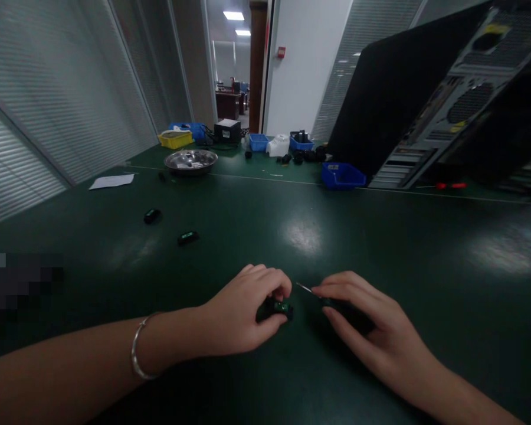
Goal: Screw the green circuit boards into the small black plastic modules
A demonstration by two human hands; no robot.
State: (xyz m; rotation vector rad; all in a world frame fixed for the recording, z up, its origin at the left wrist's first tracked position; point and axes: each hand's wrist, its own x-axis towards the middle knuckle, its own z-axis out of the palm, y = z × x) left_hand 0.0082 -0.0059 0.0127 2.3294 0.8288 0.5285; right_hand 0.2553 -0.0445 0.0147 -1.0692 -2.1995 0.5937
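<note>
My left hand (252, 307) is closed around a small black device with a green circuit board (283, 307), thumb at its near side and fingers curled over the far side. In my right hand (371, 324) is a small screwdriver (307, 288) with a thin metal shaft. Its tip points left toward the device and stays apart from it. Most of the screwdriver's handle is hidden by my fingers. Two similar black devices lie farther off on the green table: one (188, 237) left of centre, the other (151, 215) a bit beyond it.
A steel bowl (190, 160) with small parts and a white paper (112, 181) lie at the far left. A blue bin (343, 176) stands beside a computer case (407, 100) on the right. A red-handled tool (450, 185) lies near it. Baskets, including a yellow one (175, 139), line the back.
</note>
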